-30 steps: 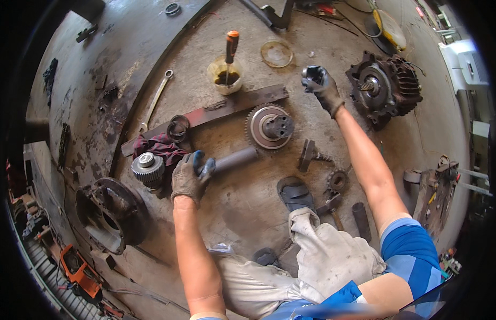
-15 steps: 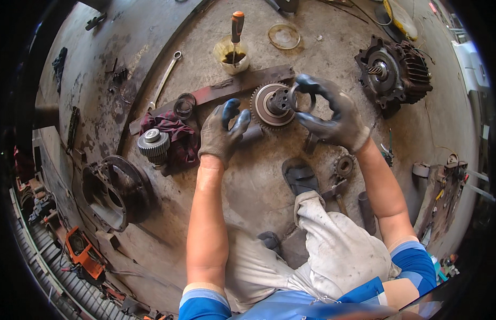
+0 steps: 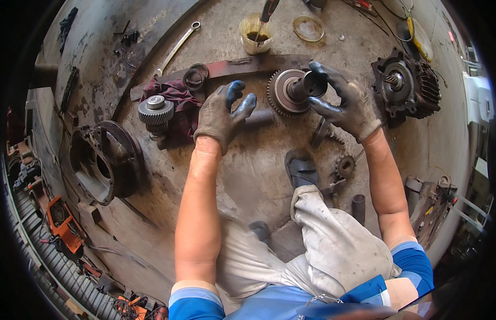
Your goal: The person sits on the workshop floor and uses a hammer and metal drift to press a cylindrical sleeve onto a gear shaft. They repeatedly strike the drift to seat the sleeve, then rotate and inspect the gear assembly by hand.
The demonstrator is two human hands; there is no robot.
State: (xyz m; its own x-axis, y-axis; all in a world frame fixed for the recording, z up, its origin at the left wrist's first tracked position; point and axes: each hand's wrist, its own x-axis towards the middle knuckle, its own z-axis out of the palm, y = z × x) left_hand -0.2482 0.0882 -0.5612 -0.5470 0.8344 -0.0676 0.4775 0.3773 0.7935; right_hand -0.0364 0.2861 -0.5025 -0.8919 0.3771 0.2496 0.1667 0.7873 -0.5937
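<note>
A toothed gear (image 3: 284, 96) stands on the floor in front of me, a dark cylindrical hub sticking out toward the right. At the hub's outer end, a dark metal ring (image 3: 315, 84) sits between the thumb and fingertips of my right hand (image 3: 350, 104). How far the ring overlaps the hub is hard to make out. My left hand (image 3: 221, 114), also gloved, hovers left of the gear with fingers bent and apart, holding nothing. Below its fingertips lies a dark metal tube (image 3: 259, 118). A helical gear (image 3: 155, 113) rests beside a dark checkered cloth (image 3: 178, 97).
Behind the gear lies a long flat bar (image 3: 237, 66), with stacked rings (image 3: 195, 77) near the cloth. A cup of dark fluid (image 3: 254, 45) holds a screwdriver (image 3: 268, 12). A wrench (image 3: 178, 47), a motor housing (image 3: 407, 85), an open casing (image 3: 106, 160) and a hammer (image 3: 334, 192) lie around.
My right hand has brought the ring up against the hub's end, turning it to face the hub. The view has shifted, so the floor things appear displaced. My left hand stays apart from the gear.
</note>
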